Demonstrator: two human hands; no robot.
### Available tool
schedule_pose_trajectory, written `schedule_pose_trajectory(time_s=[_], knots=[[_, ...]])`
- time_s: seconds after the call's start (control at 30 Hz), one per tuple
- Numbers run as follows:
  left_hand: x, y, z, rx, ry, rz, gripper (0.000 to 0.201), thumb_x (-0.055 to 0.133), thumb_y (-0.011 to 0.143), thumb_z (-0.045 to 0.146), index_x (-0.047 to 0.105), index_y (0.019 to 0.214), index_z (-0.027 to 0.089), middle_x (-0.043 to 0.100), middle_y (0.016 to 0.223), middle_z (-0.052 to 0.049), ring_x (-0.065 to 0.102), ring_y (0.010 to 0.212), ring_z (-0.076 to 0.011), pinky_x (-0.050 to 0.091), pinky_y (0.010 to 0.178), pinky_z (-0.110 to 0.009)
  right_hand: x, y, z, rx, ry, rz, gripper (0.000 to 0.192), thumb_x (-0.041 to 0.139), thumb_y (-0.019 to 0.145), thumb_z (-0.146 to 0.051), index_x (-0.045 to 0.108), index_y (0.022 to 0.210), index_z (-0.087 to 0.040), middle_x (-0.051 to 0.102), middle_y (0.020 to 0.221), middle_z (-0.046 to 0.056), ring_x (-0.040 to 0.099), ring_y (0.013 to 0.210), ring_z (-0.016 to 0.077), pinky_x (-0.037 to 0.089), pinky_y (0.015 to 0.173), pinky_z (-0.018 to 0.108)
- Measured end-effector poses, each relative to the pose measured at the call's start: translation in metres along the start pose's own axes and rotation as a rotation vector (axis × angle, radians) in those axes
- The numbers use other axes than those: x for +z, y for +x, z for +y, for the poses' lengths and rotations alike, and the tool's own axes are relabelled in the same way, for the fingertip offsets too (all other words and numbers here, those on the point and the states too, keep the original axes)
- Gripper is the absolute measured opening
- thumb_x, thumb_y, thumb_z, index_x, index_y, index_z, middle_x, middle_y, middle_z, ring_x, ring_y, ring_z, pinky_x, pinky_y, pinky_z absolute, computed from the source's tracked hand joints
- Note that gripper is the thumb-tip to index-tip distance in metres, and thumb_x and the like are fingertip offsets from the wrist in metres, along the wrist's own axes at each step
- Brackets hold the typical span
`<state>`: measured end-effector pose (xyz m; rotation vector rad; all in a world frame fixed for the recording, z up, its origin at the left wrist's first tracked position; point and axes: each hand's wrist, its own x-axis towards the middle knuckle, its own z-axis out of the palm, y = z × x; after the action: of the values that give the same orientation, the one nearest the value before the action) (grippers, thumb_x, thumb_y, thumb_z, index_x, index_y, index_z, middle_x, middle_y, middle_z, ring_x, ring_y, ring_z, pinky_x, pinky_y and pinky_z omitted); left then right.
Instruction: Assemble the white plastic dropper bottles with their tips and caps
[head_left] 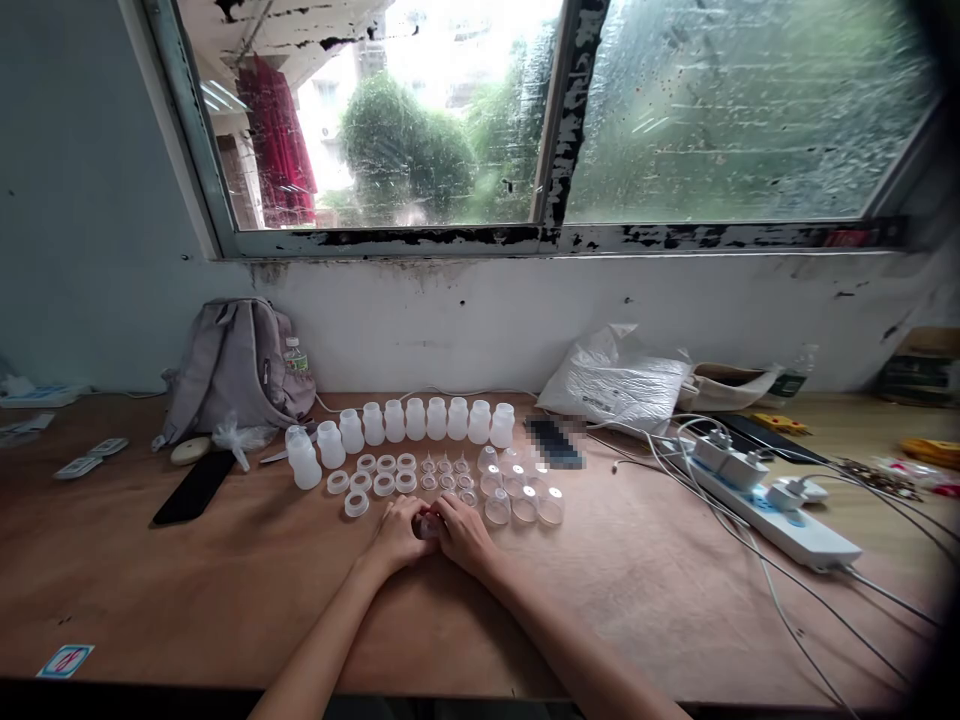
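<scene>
My left hand (400, 532) and my right hand (461, 530) meet low over the middle of the table, fingers curled together. Between them they grip a small clear piece (426, 525), mostly covered by the fingers, so its kind is hard to make out. Just beyond the left hand lie several translucent screw rings (356, 503). Ahead of the right hand stand small clear bottle nipples (445, 465) in rows. Several domed clear caps (523, 505) are grouped to its right. Behind everything, frosted baby bottles (394, 422) without tops form a curved row.
A grey backpack (225, 370), a black phone (193, 488) and a plastic bag (241, 437) lie left. To the right are a silver packing bag (615, 375), a white power strip (810, 540) and trailing cables. A window (555, 240) is above the table (225, 600).
</scene>
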<state>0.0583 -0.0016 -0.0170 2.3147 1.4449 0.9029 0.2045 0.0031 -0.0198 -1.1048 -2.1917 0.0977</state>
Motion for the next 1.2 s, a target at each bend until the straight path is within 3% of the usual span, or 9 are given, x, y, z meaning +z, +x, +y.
schedule_pose_trajectory(time_s=[0.3,0.6,0.83,1.2], knots=[[-0.006,0.002,0.009,0.071,-0.172,0.06,0.027,0.063,0.06,0.021,0.057,0.086,0.02,0.056,0.079,-0.002,0.052,0.074,-0.016,0.043,0.07,-0.028,-0.001,-0.004,0.002,0.021,0.19,0.252,0.02,0.035,0.087,-0.018,0.047,0.071,-0.019,0.047,0.069,0.002,0.045,0.061,0.0131,0.037,0.056,0.023],[0.003,0.029,0.011,0.29,-0.181,0.233,0.034,0.061,0.066,0.023,0.053,0.099,0.018,0.054,0.087,-0.005,0.052,0.083,-0.018,0.046,0.074,-0.032,-0.004,-0.001,0.01,-0.005,0.191,0.458,0.014,0.038,0.085,-0.012,0.048,0.079,-0.02,0.047,0.071,0.002,0.045,0.065,0.0142,0.039,0.059,0.025],[0.007,0.027,0.013,0.32,-0.125,0.337,0.034,0.057,0.071,0.022,0.051,0.103,0.018,0.053,0.088,-0.006,0.053,0.085,-0.0182,0.047,0.076,-0.033,-0.011,0.001,0.007,-0.017,0.173,0.509,0.014,0.038,0.084,-0.01,0.048,0.08,-0.02,0.048,0.07,0.002,0.045,0.067,0.0147,0.039,0.06,0.025],[0.005,0.024,0.008,0.336,-0.09,0.353,0.033,0.057,0.073,0.026,0.051,0.104,0.018,0.056,0.09,-0.006,0.053,0.086,-0.0186,0.047,0.077,-0.034,-0.012,-0.002,0.003,-0.004,0.193,0.489,0.014,0.04,0.084,-0.011,0.048,0.077,-0.02,0.047,0.069,0.002,0.045,0.066,0.0147,0.04,0.059,0.026]])
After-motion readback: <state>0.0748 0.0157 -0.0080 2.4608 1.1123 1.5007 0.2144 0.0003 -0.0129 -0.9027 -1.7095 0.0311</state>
